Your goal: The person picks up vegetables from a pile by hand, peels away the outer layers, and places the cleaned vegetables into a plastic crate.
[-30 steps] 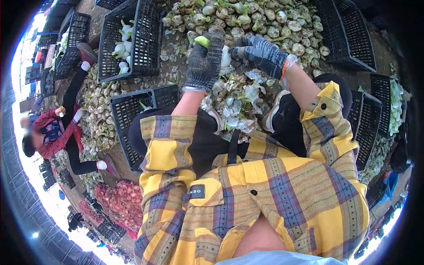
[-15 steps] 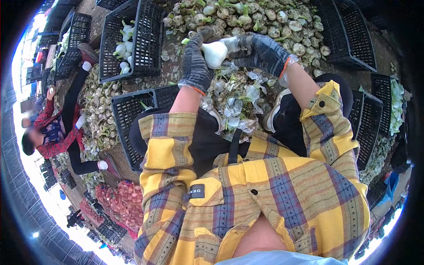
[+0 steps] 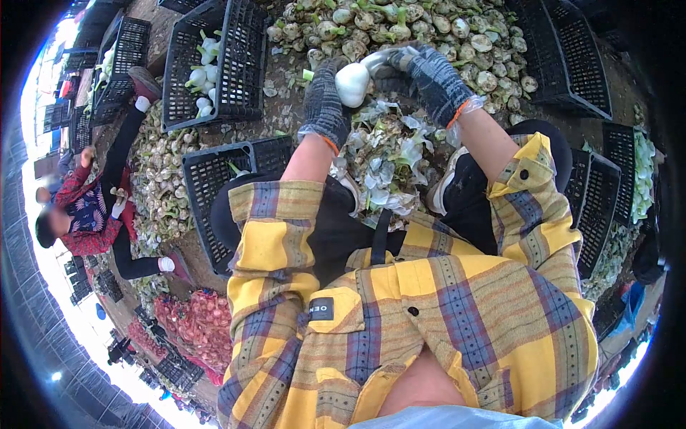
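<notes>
A clean white bulb [image 3: 352,84] is held between my gloved hands, above a heap of papery peeled skins [image 3: 386,154]. My left hand [image 3: 325,104] is closed round the bulb's left side, and a green stem end sticks out beside its fingers. My right hand [image 3: 425,79] pinches a pale strip of skin that stretches from the top of the bulb. Just beyond both hands lies a large pile of unpeeled bulbs [image 3: 429,36] with dirty skins and green stems.
Black crates stand at upper left [image 3: 243,64], beside my left knee [image 3: 207,207], at upper right [image 3: 564,57] and at right [image 3: 597,214]. The upper-left crate holds white bulbs. A co-worker [image 3: 78,207] sits at left near more bulbs [image 3: 164,171] and red net bags [image 3: 196,325].
The bulb has turned more upright, and a pale strip now stretches from it to my right hand, which has moved slightly up. The co-worker's hands have moved.
</notes>
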Demonstrator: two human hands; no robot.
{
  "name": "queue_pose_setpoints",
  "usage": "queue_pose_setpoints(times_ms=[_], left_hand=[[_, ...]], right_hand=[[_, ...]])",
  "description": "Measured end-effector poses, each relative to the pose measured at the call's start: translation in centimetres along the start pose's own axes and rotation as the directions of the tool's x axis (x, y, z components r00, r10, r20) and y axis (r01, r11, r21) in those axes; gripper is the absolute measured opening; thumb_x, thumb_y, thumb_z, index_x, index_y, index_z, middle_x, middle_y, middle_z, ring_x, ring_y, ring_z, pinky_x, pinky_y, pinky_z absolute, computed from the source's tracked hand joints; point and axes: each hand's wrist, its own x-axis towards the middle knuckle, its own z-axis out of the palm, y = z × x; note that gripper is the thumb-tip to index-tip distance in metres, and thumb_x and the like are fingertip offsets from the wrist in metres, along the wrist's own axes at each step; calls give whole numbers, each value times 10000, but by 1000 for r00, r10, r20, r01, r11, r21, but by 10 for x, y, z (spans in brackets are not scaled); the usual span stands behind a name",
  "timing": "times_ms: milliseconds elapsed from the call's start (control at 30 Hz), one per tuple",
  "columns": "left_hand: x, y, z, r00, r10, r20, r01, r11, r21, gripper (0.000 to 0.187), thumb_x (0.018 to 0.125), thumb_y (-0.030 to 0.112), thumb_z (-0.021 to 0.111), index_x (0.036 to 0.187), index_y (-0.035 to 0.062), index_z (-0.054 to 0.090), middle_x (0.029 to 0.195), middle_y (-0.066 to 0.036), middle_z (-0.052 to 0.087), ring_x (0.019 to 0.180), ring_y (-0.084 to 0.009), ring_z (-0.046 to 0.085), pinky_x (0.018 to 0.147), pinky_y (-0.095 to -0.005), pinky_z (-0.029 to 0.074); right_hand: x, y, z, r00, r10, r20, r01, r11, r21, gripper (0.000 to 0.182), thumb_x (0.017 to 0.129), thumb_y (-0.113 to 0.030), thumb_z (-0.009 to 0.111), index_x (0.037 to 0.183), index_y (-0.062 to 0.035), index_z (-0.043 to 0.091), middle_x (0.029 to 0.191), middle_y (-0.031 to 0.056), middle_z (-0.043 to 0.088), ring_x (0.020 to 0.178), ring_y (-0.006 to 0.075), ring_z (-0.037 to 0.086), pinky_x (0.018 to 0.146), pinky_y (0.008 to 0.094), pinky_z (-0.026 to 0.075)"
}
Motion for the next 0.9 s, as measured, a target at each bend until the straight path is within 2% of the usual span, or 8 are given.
queue_pose_setpoints(times_ms=[233,333,533,567,667,733,767,900], left_hand=[[-1,9,-9,987,-155,45,162,934,-318,310,813,344,405,942,110,561,901,-74,593,766,-231,580,674,-361,494],[-1,19,-20,989,-149,7,141,921,-364,321,811,351,401,947,100,549,871,-78,597,748,-250,584,631,-368,497],[55,84,-104,981,194,7,-168,862,-479,303,772,380,522,938,127,536,823,-45,592,716,-221,572,634,-380,510],[66,106,-122,866,498,33,-457,818,-349,390,811,390,454,1004,56,513,931,-93,574,794,-250,573,734,-387,491],[5,141,-79,892,365,-266,-451,754,-478,470,828,439,404,1052,35,491,979,-126,562,848,-259,561,731,-379,487],[49,122,-139,918,244,312,-98,903,-417,510,839,466,371,1062,20,475,1031,-154,548,900,-282,550,744,-386,481],[0,111,-64,991,56,-125,-111,858,-501,464,858,430,366,1046,19,469,1053,-164,541,916,-300,545,724,-385,483],[3,63,-34,999,23,34,-10,938,-348,402,862,385,399,1043,33,467,1043,-168,542,936,-311,538,714,-394,485]], right_hand=[[5,-1,-13,989,-94,-114,39,910,-413,160,829,-100,494,972,-27,497,872,88,582,705,164,589,656,289,509],[-19,3,-7,864,330,381,284,305,-909,408,769,-221,569,1131,-58,476,1028,131,561,939,203,547,823,311,437],[-24,13,-15,861,345,373,365,91,-927,576,709,-367,558,1206,-97,447,1215,172,443,1128,311,417,957,359,326],[-23,19,-17,869,355,344,330,101,-939,551,715,-360,546,1197,-107,459,1200,165,462,1109,303,440,945,355,340],[-22,23,-19,898,352,263,230,134,-964,580,751,-490,477,1133,-54,508,1165,170,495,1068,317,474,909,359,369],[-11,22,-28,929,349,121,83,123,-989,549,757,-466,468,1102,-43,529,1100,175,536,1018,317,509,876,353,393],[-3,24,-41,957,277,87,58,111,-992,517,756,-439,471,1059,-28,552,1045,190,559,971,319,535,850,351,408],[34,38,-125,939,83,-334,-334,-18,-942,526,737,-467,494,1007,-23,577,1006,189,575,944,308,551,825,354,421]])
